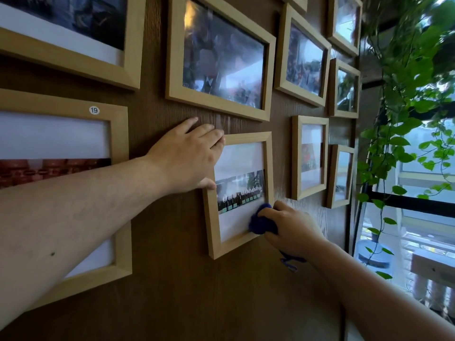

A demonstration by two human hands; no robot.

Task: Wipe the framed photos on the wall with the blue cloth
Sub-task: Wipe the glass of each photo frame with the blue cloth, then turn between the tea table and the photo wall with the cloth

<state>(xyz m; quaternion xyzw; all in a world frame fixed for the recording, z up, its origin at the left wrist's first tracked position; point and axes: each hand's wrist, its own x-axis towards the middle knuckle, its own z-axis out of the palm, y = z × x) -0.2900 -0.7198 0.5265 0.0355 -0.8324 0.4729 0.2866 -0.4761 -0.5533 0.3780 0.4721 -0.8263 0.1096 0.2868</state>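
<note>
A small light-wood framed photo (269, 166) hangs on the brown wood wall (172, 279), slightly tilted. My left hand (187, 156) grips its upper left corner, fingers over the top edge and thumb on the left side. My right hand (293, 227) is closed on a bunched blue cloth (261, 223), which presses against the glass at the frame's lower right corner. A loose strip of the cloth hangs below my right wrist.
Several more wood-framed photos cover the wall: a large one (219, 57) above, one marked 19 (73, 114) at left, smaller ones (309, 156) to the right. Trailing green plants (406, 94) and a window (418, 217) stand at the right edge.
</note>
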